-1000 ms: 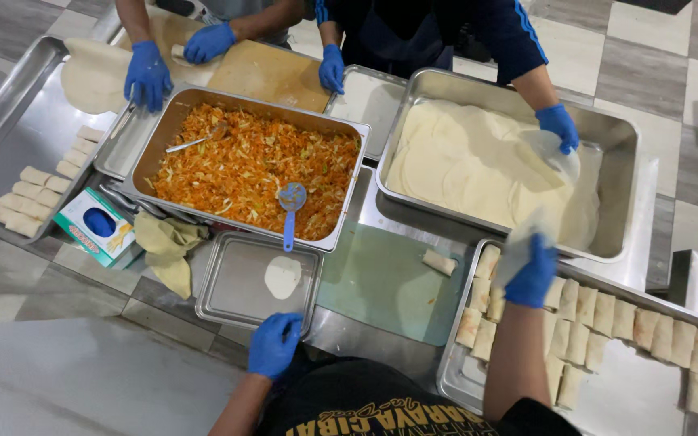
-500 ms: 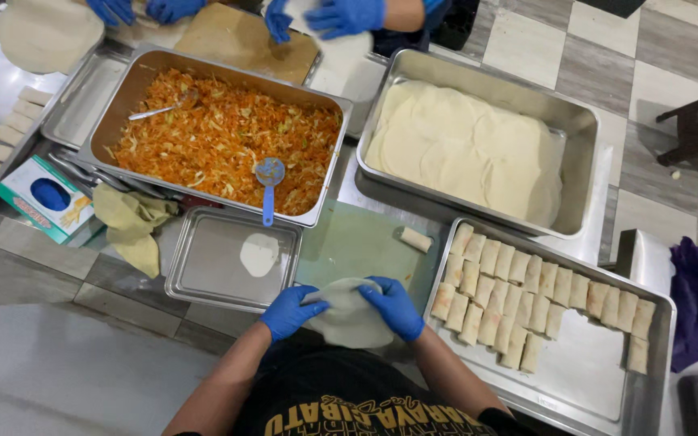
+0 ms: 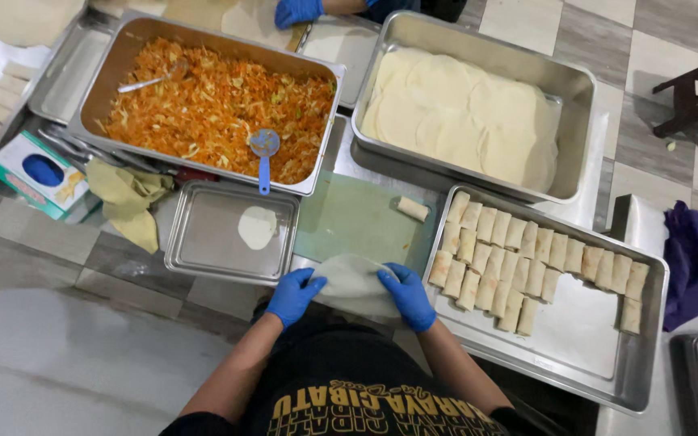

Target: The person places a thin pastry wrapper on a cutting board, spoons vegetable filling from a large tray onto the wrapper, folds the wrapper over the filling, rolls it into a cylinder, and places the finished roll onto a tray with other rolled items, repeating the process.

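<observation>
1. Since 1 s ago: both hands came in from apart (L low by the small tray, R up at the roll tray) & now meet on a wrapper; co-worker's hands have mostly left view.
2. L hand [image 3: 295, 295], blue glove, fingers closed on left edge of the round wrapper sheet [image 3: 352, 284].
3. R hand [image 3: 407, 295], blue glove, gripping the sheet's right edge; sheet held flat betw. both hands, at near edge of the green cutting board [image 3: 357, 220].
4. One spring roll [image 3: 413, 209] lies on the board's far right corner.
5. Left of board: small steel tray [image 3: 203, 242] w/ a white paste blob [image 3: 257, 227].
6. Right: tray of finished rolls [image 3: 599, 355], in rows.
7. Far side: pan of shredded carrot-cabbage filling [image 3: 212, 97] w/ blue spoon [image 3: 265, 157]; pan of stacked wrappers [image 3: 466, 113].
8. Co-worker's gloved hand [image 3: 298, 10] at top edge.
</observation>
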